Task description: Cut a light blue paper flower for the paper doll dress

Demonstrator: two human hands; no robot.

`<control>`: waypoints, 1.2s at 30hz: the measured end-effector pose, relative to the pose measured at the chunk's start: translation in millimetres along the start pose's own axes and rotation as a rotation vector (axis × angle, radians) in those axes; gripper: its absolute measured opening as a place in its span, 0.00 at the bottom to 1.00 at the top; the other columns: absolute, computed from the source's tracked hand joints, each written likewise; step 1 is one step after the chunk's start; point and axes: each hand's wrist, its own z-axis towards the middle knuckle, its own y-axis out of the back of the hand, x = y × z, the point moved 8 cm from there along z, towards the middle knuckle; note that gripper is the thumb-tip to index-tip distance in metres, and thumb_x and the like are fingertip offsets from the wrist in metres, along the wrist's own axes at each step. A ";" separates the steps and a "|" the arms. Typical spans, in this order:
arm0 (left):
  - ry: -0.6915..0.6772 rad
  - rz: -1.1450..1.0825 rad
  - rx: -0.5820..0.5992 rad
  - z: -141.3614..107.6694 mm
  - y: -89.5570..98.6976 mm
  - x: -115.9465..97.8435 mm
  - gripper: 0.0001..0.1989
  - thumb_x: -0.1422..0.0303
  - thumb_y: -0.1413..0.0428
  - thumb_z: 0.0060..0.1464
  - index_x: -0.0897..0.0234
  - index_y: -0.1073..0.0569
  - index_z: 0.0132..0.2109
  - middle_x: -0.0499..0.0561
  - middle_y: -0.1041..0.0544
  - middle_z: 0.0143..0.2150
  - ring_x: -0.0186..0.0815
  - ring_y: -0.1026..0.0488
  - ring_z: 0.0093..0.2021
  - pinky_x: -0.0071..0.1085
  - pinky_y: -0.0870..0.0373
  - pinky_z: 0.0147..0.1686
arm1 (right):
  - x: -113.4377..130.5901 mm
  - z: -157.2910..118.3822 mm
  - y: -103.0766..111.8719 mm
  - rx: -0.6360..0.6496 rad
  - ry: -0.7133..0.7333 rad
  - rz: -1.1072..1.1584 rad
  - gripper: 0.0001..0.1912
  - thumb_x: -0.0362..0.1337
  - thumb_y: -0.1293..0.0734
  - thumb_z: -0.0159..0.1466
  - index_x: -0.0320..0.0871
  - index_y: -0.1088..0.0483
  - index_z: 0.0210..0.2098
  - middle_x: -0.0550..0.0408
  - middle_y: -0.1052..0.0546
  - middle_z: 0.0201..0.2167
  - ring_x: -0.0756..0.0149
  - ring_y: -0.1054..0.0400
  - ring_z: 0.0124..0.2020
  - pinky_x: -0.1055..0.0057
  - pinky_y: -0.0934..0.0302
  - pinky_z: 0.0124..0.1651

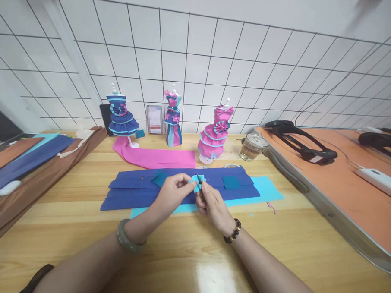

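My left hand pinches a small light-blue piece of crepe paper between thumb and forefinger. Closed round what look like small dark scissors is my right hand; the blades meet the light-blue piece and the handles are mostly hidden by the fingers. Beneath both hands lies a wide dark-blue crepe strip, overlapping a light-blue strip. Teal squares rest on the dark-blue strip, one right of my hands and another partly behind my left hand.
Three dress-form dolls in paper dresses, blue, mixed and pink, stand at the back. Nearby are a pink strip, a phone and a glass cup. Folded paper lies left; a black headset-like frame lies right.
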 end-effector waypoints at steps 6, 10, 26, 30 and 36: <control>-0.010 -0.033 0.100 1.5 -1.7 -8.2 0.07 0.68 0.45 0.45 0.69 0.31 0.25 0.49 0.30 0.26 0.31 0.34 0.30 0.28 0.38 0.35 | -0.1 -0.5 -0.5 0.036 0.000 -0.002 0.20 0.49 0.49 0.63 0.42 0.45 0.23 0.66 0.49 0.13 0.78 0.56 0.13 0.78 0.58 0.15; 0.001 -0.029 0.115 2.0 0.0 -11.3 0.08 0.67 0.44 0.43 0.69 0.31 0.25 0.48 0.29 0.25 0.30 0.34 0.29 0.28 0.37 0.35 | -0.8 -0.2 -1.2 0.056 -0.008 0.015 0.19 0.48 0.49 0.63 0.41 0.45 0.24 0.67 0.49 0.13 0.79 0.57 0.13 0.78 0.59 0.15; -0.049 0.093 0.246 2.9 3.4 -18.0 0.09 0.66 0.45 0.46 0.69 0.30 0.26 0.51 0.27 0.29 0.32 0.32 0.32 0.29 0.36 0.35 | 8.7 -2.2 -5.4 0.096 0.018 -0.057 0.20 0.48 0.49 0.64 0.41 0.45 0.22 0.66 0.49 0.13 0.78 0.57 0.14 0.77 0.59 0.16; -0.043 0.160 0.253 3.9 7.3 -15.4 0.08 0.66 0.46 0.47 0.69 0.30 0.28 0.50 0.27 0.28 0.30 0.33 0.29 0.26 0.37 0.31 | 7.3 -2.3 -5.2 0.104 0.016 -0.061 0.20 0.48 0.49 0.64 0.41 0.45 0.22 0.65 0.48 0.14 0.78 0.57 0.15 0.77 0.59 0.17; -0.029 0.199 0.261 3.5 8.6 -17.3 0.09 0.66 0.46 0.47 0.69 0.29 0.28 0.47 0.28 0.24 0.27 0.36 0.24 0.24 0.38 0.27 | 5.3 -2.7 -5.5 0.110 0.011 -0.018 0.19 0.48 0.49 0.64 0.41 0.43 0.26 0.66 0.49 0.14 0.78 0.57 0.14 0.78 0.59 0.16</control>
